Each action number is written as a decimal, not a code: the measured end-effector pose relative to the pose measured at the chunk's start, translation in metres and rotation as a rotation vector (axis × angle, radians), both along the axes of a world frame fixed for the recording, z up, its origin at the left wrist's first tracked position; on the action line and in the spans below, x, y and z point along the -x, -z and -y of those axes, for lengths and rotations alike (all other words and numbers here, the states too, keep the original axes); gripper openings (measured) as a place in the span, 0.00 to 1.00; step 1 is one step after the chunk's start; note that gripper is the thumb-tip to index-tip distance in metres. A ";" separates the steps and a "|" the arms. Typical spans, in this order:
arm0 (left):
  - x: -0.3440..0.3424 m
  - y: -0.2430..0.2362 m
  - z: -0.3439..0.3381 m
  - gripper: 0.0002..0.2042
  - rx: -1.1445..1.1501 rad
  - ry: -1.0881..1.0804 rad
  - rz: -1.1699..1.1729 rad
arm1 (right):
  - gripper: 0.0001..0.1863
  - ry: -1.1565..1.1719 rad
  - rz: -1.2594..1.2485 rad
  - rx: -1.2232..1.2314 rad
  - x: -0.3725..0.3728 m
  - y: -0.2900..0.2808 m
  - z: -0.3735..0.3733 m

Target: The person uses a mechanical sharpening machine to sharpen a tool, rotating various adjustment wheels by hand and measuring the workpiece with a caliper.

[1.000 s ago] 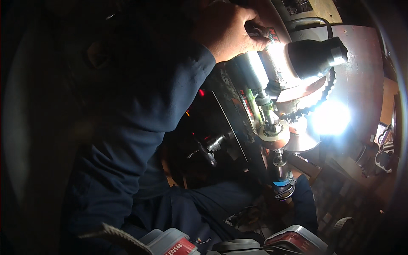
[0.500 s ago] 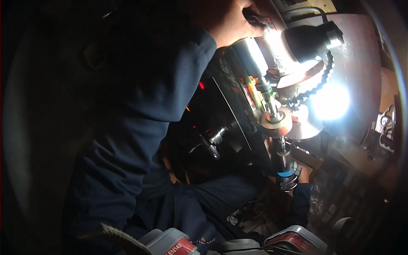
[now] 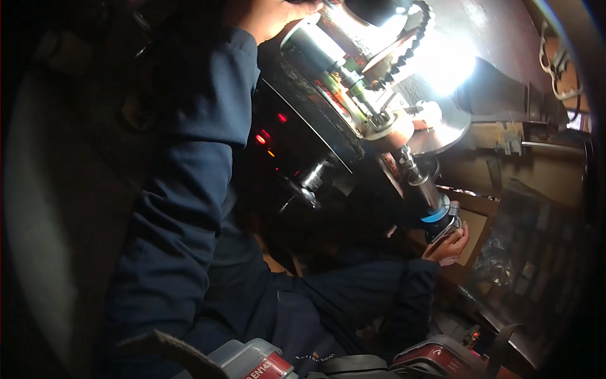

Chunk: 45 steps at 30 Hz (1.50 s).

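A bench machine with a bright metal cylinder (image 3: 319,47), a slim spindle (image 3: 360,95) and a round flange (image 3: 394,129) slants across the upper middle. My left hand (image 3: 268,18) reaches its upper end, fingers curled on a dark part; the top edge cuts off what they grip. At the lower end hangs a metal cylinder with a blue band (image 3: 435,216) and a dark end piece. My right hand (image 3: 448,245) is closed round that dark end, beside a shiny metal clip. A black ribbed hose (image 3: 407,50) curves beside the spindle.
A glaring lamp (image 3: 448,63) lights the machine from the right. Red indicator lights (image 3: 265,136) and a shiny metal handle (image 3: 312,177) show in the dark left of it. Clear plastic (image 3: 499,252) lies at right. Respirator filters (image 3: 255,360) fill the lower edge.
The view has shifted, so the machine and left hand sit higher and further left. More of my right hand now shows at the blue-banded cylinder's end.
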<state>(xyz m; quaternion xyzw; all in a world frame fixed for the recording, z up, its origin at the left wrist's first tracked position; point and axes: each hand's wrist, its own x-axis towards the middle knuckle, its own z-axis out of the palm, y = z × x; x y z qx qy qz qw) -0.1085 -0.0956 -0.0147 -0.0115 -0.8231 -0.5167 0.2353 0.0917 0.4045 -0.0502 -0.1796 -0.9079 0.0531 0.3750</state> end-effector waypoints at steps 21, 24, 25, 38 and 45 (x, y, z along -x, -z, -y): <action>0.027 0.041 0.000 0.15 0.022 0.136 -0.030 | 0.25 -0.066 -0.421 -0.305 -0.021 0.090 -0.016; 0.029 0.040 -0.007 0.13 -0.008 0.196 0.023 | 0.28 -0.031 -0.425 -0.393 -0.025 0.096 -0.025; 0.028 0.039 -0.012 0.13 0.026 0.145 0.017 | 0.33 0.031 -0.368 -0.331 -0.028 0.093 -0.016; 0.028 0.036 -0.030 0.12 -0.061 -0.040 0.062 | 0.17 0.135 -0.251 -0.163 -0.015 0.032 -0.002; 0.032 0.044 -0.022 0.12 -0.132 0.049 -0.008 | 0.14 0.083 0.052 0.051 -0.003 -0.007 -0.009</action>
